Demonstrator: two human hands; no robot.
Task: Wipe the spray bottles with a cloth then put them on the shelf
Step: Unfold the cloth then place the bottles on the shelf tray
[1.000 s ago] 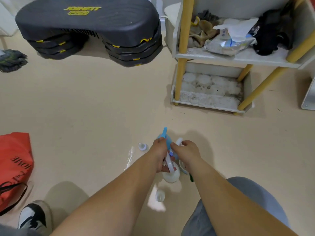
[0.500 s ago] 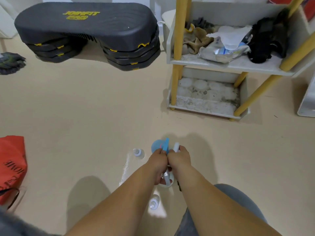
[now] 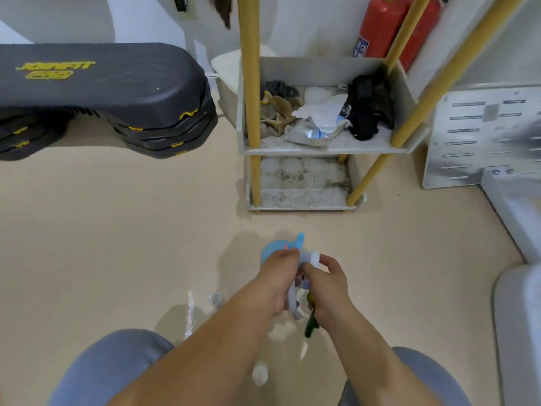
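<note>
L hand (image 3: 279,276) + R hand (image 3: 328,281) bunched together at 6 o'clock of frame, knuckles nearly touching, above floor (image 3: 117,230). L fingers curled round blue sprayer (image 3: 288,246), its head poking out at 12 of the hands. R fingers curled round white-capped bottle (image 3: 314,256) at 1. Pale trigger and green piece (image 3: 310,325) hanging under the hands, motion-blurred; no. of bottles in the bundle not readable. Cloth not made out in either hand.

Two small bottles loose on floor: clear one (image 3: 216,297) at 9 of the hands, white one (image 3: 260,373) at 7, blurred. Shelf (image 3: 366,148) at 1 o'clock, well apart; rags (image 3: 278,115) on mid tier.

Prob. light thin plastic: stiff at neck, squashy at body, smooth so slippy if wet. Best taken at neck under trigger, not by trigger itself (squirt risk). One per hand safer than a bundle.
</note>
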